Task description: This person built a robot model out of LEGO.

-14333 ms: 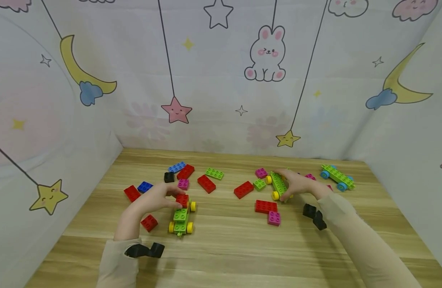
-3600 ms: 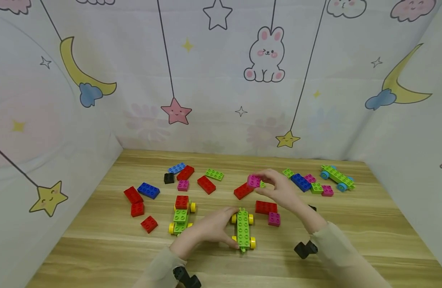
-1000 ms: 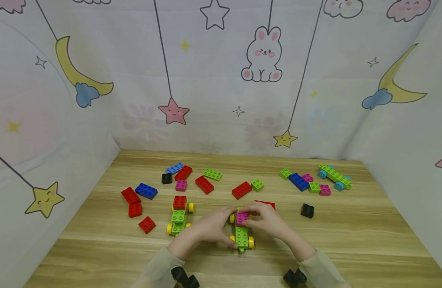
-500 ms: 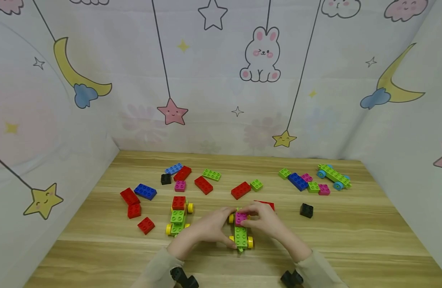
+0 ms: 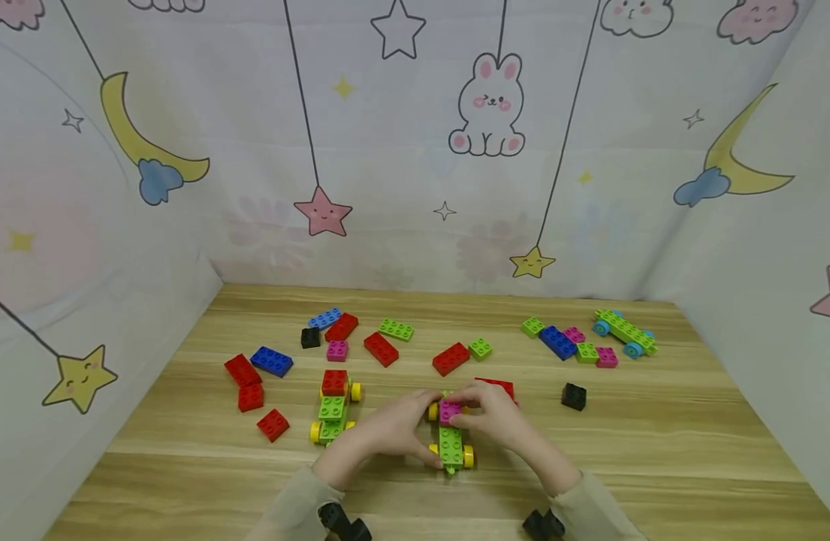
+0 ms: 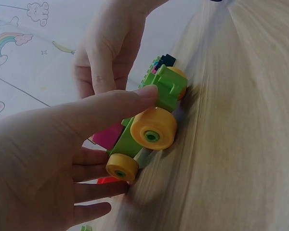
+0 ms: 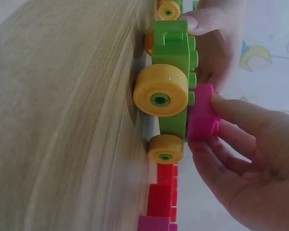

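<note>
A green toy car base (image 5: 451, 448) with yellow wheels stands on the table in front of me. My left hand (image 5: 396, 428) holds it from the left, thumb at the near end and fingers toward the far end. My right hand (image 5: 496, 415) pinches a pink brick (image 5: 448, 412) between thumb and fingers. In the right wrist view that pink brick (image 7: 202, 113) rests against the studs at the base's far end. To the left stands another yellow-wheeled car (image 5: 332, 409) with green and red bricks stacked on it, partly covered by my left hand.
Loose red, blue, green, pink and black bricks lie at the left, back and right, among them a black brick (image 5: 574, 397). A green base with blue wheels (image 5: 626, 332) stands back right. A printed cloth (image 5: 387, 248) walls the table.
The yellow-wheeled base came from the back right to the middle, into my left hand. My right hand brought the pink brick onto it. Over the last second both hands stay almost still.
</note>
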`<control>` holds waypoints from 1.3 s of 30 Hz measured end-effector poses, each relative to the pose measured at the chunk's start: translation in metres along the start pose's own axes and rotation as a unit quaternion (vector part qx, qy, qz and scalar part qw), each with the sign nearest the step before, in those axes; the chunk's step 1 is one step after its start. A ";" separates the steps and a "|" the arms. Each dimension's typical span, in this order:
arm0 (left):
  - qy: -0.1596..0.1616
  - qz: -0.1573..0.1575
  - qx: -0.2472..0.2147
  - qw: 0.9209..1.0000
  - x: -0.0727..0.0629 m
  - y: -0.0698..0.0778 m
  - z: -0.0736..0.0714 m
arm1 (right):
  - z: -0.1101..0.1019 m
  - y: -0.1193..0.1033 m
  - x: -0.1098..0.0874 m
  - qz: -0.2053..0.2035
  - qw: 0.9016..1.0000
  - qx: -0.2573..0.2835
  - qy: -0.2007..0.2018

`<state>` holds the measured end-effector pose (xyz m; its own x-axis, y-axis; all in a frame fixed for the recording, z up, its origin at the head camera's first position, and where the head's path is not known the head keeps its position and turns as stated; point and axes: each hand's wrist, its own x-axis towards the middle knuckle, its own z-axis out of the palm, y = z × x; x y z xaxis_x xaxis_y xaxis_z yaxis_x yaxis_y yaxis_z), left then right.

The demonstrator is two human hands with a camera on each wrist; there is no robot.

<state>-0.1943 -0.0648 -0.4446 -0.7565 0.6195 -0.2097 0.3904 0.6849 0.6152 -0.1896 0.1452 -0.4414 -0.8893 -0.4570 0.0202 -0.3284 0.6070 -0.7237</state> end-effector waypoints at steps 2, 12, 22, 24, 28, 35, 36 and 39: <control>0.000 0.001 0.000 1.000 0.000 0.000 0.000 | 0.000 0.000 0.000 0.000 1.000 0.001 -0.002; 0.001 0.004 -0.002 1.000 0.003 -0.002 0.001 | 0.001 -0.001 -0.002 0.003 1.000 0.012 0.001; 0.001 0.005 -0.005 1.000 0.001 -0.002 0.001 | 0.003 -0.002 -0.002 -0.003 1.000 0.007 0.004; 0.002 0.005 -0.009 1.000 0.001 -0.003 0.000 | 0.003 -0.002 -0.002 -0.006 1.000 0.003 0.005; 0.002 0.005 -0.011 1.000 0.001 -0.003 0.001 | 0.004 -0.004 -0.002 -0.005 1.000 -0.004 0.007; 0.005 0.006 -0.008 1.000 0.001 -0.003 0.001 | 0.004 -0.005 -0.002 0.001 1.000 -0.003 0.007; 0.005 0.006 -0.008 1.000 0.001 -0.003 0.001 | 0.003 -0.005 -0.002 0.000 1.000 -0.005 0.007; 0.005 0.007 -0.005 1.000 0.001 -0.003 0.001 | 0.001 -0.005 -0.001 0.000 1.000 -0.017 0.005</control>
<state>-0.1957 -0.0659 -0.4468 -0.7563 0.6252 -0.1927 0.3962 0.6720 0.6256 -0.1868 0.1418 -0.4389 -0.8923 -0.4506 0.0284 -0.3399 0.6291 -0.6991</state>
